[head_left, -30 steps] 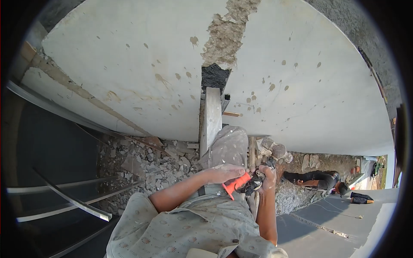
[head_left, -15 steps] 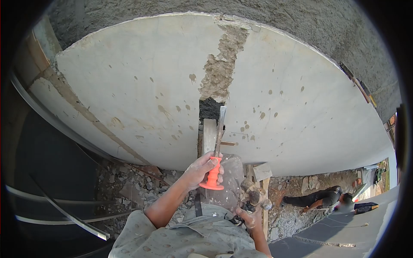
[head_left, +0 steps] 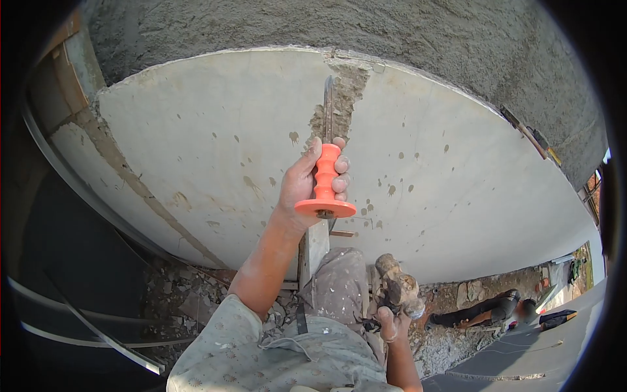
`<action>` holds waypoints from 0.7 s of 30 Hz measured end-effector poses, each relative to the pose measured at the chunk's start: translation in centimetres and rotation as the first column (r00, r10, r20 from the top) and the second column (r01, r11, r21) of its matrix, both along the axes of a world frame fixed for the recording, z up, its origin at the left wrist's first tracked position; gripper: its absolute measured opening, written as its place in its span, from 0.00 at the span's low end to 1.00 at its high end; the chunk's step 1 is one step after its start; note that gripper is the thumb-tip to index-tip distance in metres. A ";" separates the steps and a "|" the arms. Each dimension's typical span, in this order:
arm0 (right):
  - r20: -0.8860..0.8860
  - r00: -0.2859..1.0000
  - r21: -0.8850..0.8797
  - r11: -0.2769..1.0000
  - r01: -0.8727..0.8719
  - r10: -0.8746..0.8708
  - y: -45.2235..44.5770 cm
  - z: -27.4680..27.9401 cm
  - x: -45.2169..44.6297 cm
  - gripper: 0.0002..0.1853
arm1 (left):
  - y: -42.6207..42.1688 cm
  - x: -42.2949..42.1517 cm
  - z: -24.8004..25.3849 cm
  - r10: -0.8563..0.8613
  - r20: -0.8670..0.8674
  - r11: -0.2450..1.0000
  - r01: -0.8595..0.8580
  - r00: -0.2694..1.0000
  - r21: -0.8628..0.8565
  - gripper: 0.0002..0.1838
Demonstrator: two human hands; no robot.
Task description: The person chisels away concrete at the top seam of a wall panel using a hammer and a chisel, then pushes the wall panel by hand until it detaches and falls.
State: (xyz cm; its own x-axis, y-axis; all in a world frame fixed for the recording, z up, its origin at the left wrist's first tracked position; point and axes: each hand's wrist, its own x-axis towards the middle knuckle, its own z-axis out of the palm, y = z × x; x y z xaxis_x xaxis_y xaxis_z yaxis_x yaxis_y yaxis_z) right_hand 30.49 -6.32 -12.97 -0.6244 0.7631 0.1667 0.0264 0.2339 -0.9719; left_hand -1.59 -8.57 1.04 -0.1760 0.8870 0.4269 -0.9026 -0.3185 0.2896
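Observation:
My left hand (head_left: 302, 179) is wrapped round the orange grip of a chisel (head_left: 326, 171), held upright with its metal tip over the rough broken strip (head_left: 353, 81) in the white wall (head_left: 235, 144). Lower down on the right, my right hand (head_left: 394, 325) is closed on a dusty, lumpy mallet-like tool (head_left: 399, 286), its head pointing up. Its handle is mostly hidden. Beneath the chisel, a pale vertical post (head_left: 316, 245) stands against the wall, beside my dusty trouser leg.
Rubble (head_left: 192, 300) lies along the wall's foot on the left. Metal strips (head_left: 108, 336) cross the dark area at lower left. Another person (head_left: 486, 310) bends over at the right, near a dark bag (head_left: 557, 319). Rough grey plaster (head_left: 326, 29) lies above the white wall.
My left hand has raised the chisel from my lap to the broken strip. My right hand has moved lower and now holds up the lumpy tool. The view has tilted upward.

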 end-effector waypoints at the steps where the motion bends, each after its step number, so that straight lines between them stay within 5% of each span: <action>1: 0.038 0.999 0.110 0.993 -0.030 0.026 0.3 0.8 0.1 0.25 | 0.3 -0.4 0.3 -0.050 0.042 0.997 0.048 0.998 0.061 0.24; 4: 0.220 0.973 0.606 0.772 -0.193 0.070 1.4 5.6 -0.9 0.24 | 0.8 -1.3 0.3 -0.135 0.085 0.980 0.121 0.987 0.156 0.23; 8: -0.059 0.976 0.877 0.477 -0.050 0.211 1.8 11.8 -5.4 0.30 | 0.1 -1.8 1.2 -0.208 0.135 0.967 0.183 0.969 0.176 0.21; 10: -0.011 0.972 0.929 0.363 -0.077 0.235 1.2 13.9 -7.1 0.29 | -0.3 -1.8 1.9 -0.243 0.164 0.957 0.209 0.956 0.201 0.21; 15: -0.224 0.835 0.973 0.168 0.160 0.503 -2.1 18.6 -10.6 0.17 | -0.7 -2.2 2.7 -0.318 0.213 0.933 0.265 0.924 0.245 0.20; 18: -0.120 0.859 0.993 0.047 0.111 0.498 -1.4 18.9 -11.1 0.12 | -0.9 -2.3 3.1 -0.322 0.218 0.934 0.271 0.921 0.235 0.19; 19: -0.045 0.948 0.998 -0.032 0.058 0.316 -0.9 19.0 -11.5 0.16 | -0.9 -2.3 3.2 -0.328 0.220 0.933 0.277 0.919 0.231 0.19; 21: 0.040 0.985 0.990 0.126 -0.061 0.169 -1.4 19.1 -12.1 0.20 | -1.2 -2.0 3.0 -0.319 0.218 0.938 0.275 0.922 0.212 0.19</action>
State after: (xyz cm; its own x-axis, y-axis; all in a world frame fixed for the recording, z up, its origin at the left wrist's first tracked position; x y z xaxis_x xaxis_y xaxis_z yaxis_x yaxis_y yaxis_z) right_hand 18.42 -7.70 6.08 -0.6348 -0.1717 0.7533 -0.1457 0.9841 0.1016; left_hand -3.63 -9.73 4.04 -0.0349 0.8302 0.5564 -0.9987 -0.0500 0.0119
